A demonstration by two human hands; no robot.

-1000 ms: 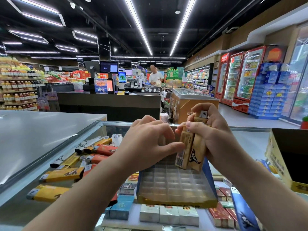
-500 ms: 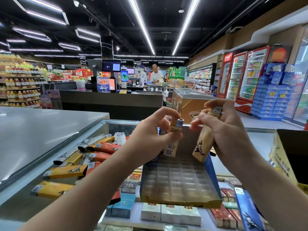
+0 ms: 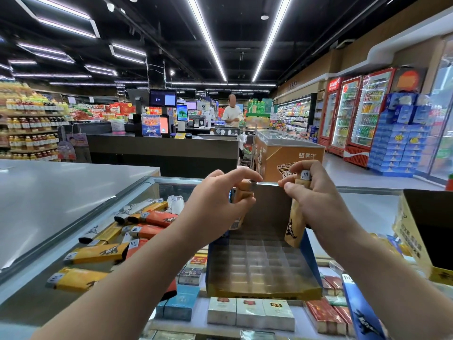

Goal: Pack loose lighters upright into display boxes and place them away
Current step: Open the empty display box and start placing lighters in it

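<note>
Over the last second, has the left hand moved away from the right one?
Yes. The left hand took one lighter leftward, now over the display box's left side, apart from the right hand.

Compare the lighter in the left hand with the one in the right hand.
The left lighter is mostly hidden behind the left hand; the right lighter shows most of its tan body and dark print below the right hand. The left one sits over the display box's back left corner, the right one over its right side. Both are held roughly upright, caps up, above empty slots.
</note>
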